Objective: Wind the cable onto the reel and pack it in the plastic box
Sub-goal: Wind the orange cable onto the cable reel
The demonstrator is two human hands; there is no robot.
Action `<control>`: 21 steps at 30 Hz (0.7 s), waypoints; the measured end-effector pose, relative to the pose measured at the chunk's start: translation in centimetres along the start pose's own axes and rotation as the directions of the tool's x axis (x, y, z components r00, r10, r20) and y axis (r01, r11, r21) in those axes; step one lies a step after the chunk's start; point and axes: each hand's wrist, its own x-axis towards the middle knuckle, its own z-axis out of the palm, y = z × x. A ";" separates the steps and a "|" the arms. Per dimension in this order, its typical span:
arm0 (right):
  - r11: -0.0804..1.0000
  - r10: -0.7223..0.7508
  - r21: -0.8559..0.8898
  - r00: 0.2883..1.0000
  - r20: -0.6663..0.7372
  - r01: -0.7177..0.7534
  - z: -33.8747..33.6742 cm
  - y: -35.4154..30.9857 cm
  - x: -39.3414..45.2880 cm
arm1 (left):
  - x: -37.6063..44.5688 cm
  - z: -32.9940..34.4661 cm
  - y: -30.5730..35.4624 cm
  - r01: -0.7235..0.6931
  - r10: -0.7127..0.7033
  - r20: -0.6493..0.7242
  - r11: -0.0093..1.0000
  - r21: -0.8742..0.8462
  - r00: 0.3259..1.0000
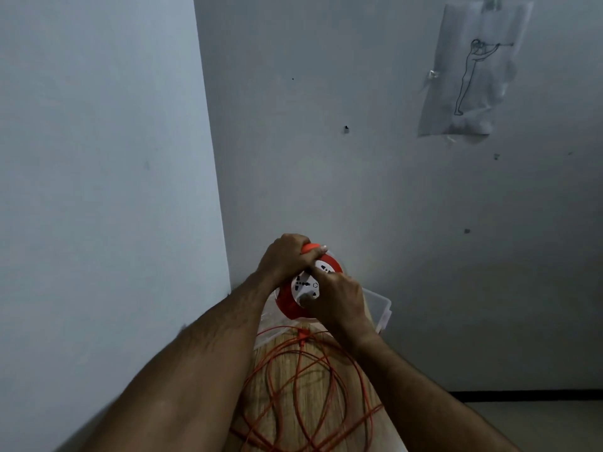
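Both bare forearms extend forward from the lower edge and converge at centre. The left hand point(287, 256) is curled, knuckles up, fingers wrapped round the orange handle point(311, 247). The right hand point(339, 296), just below and beside it, has fingers bent against the reel's white face point(305, 285).

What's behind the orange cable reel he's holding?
A clear plastic box sits behind the orange cable reel, against the wall. Only its right side shows; the reel and both hands hide its inside.
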 end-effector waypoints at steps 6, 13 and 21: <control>0.775 0.558 0.433 0.820 -0.126 -0.461 0.7 -2.5 -0.2 | -0.4 0.6 0.2 0.029 -0.028 -0.054 1.000 0.011 0.998; -0.253 0.831 0.757 0.265 0.489 -0.603 1.1 -4.1 -0.4 | -1.9 1.8 0.3 0.013 -0.014 0.025 0.999 0.034 1.000; 0.883 0.333 0.398 0.930 -0.154 -0.250 -0.5 -3.0 -4.6 | -3.8 1.6 -1.7 0.112 -0.105 0.082 0.991 -0.079 0.991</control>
